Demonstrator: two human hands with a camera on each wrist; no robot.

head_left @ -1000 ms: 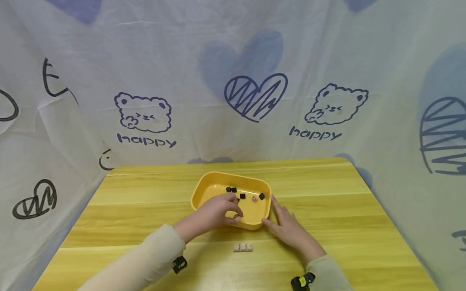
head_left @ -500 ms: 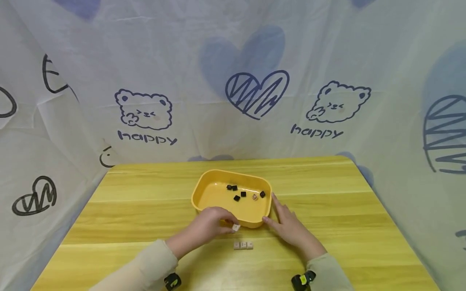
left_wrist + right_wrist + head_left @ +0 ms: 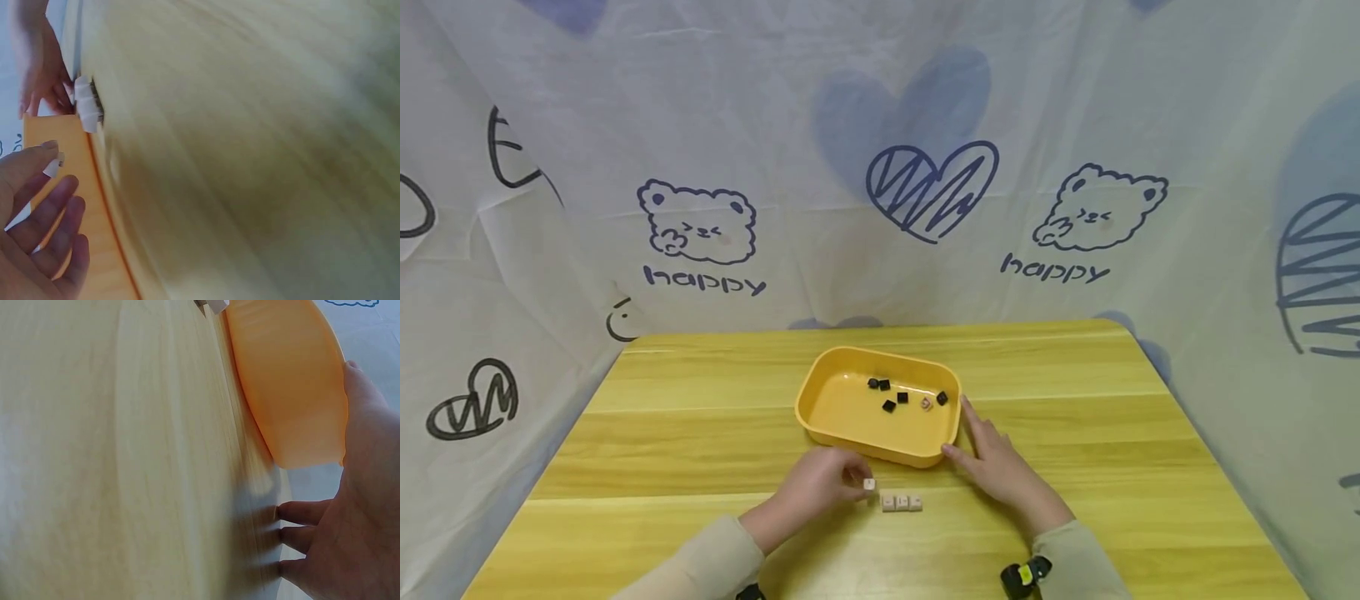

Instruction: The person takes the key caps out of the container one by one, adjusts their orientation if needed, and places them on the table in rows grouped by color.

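Observation:
My left hand (image 3: 817, 490) pinches a white keycap (image 3: 869, 484) between thumb and index finger, just left of a row of 3 pale keycaps (image 3: 902, 503) on the table. In the left wrist view that keycap (image 3: 53, 166) sits at the fingertips, with the other fingers loosely bent. At the right end of the yellow tray (image 3: 880, 450) is my right hand (image 3: 1003, 471). Its thumb touches the tray's rim in the right wrist view, while other fingertips rest on the table. Several black keycaps (image 3: 902, 398) and one pinkish keycap (image 3: 927, 404) lie inside the tray.
The wood-patterned table (image 3: 1075, 400) has its far edge close to a white curtain (image 3: 820, 250) printed with hearts and bears. The tray stands behind the keycap row, toward the table's middle.
My left hand has come out of the tray over its near rim with the white keycap and moved down beside the row. The right hand stays at the tray's end.

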